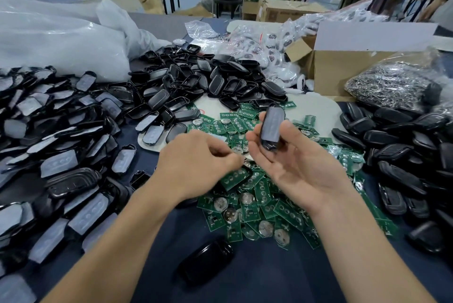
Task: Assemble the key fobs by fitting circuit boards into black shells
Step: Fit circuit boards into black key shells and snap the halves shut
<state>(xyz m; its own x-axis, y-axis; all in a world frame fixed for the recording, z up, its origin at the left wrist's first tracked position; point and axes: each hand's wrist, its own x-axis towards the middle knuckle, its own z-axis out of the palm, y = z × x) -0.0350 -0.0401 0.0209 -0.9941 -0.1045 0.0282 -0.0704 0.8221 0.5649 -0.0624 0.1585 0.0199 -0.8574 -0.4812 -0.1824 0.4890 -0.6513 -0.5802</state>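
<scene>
Materials and finishes on the desk (257, 278)
Black shells (196, 77): smooth glossy plastic. Circuit boards (255, 190): green, matt, bearing shiny metal discs (230, 214). Desk cover: dark blue matt cloth. Box (343, 69): plain brown cardboard. Bag (411, 104): clear glossy film over bright metal rings (382, 82).

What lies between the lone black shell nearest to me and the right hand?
Head view: a heap of green circuit boards, some with round silver cells, between lone shell and right hand.

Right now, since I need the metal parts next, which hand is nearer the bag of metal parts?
Right. The right hand, holding a black shell, sits left of the bag of metal parts; the left hand is farther left, above the circuit boards.
</scene>
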